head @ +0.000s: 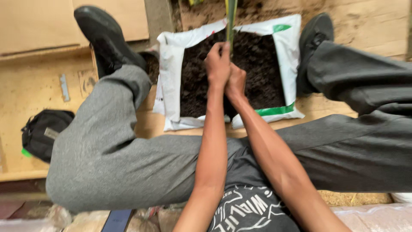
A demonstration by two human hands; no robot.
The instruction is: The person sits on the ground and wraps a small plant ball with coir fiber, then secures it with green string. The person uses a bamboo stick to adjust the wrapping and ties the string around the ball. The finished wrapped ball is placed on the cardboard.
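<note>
My left hand [217, 64] is closed around the base of a thin green plant stalk [231, 19], fingers wrapped, thumb side up, right at the point where the stalk meets the soil. My right hand [236, 82] sits just beside and slightly below the left, touching it, fingers curled down into the dark soil; whether it grips the stalk too or only presses the soil, I cannot tell, since the left hand covers that spot. The stalk rises upright from my left fist and runs out of the top of the view. It stands in a white plastic grow bag with green markings [171, 64], its top rolled open into a square, filled with dark brown crumbly soil [257, 64]. The bag rests on a pale wooden plank floor [30, 111] between my two feet. Both arms reach forward between my knees. My legs are in grey trousers [107, 146], bent and spread wide on either side of the bag. A black shoe [105, 36] on my left foot is planted just beside the bag's left edge; the other black shoe [315, 34] touches the bag's right upper corner. A small black pouch [43, 131] lies on the planks, well apart from the bag, beyond my left leg.
</note>
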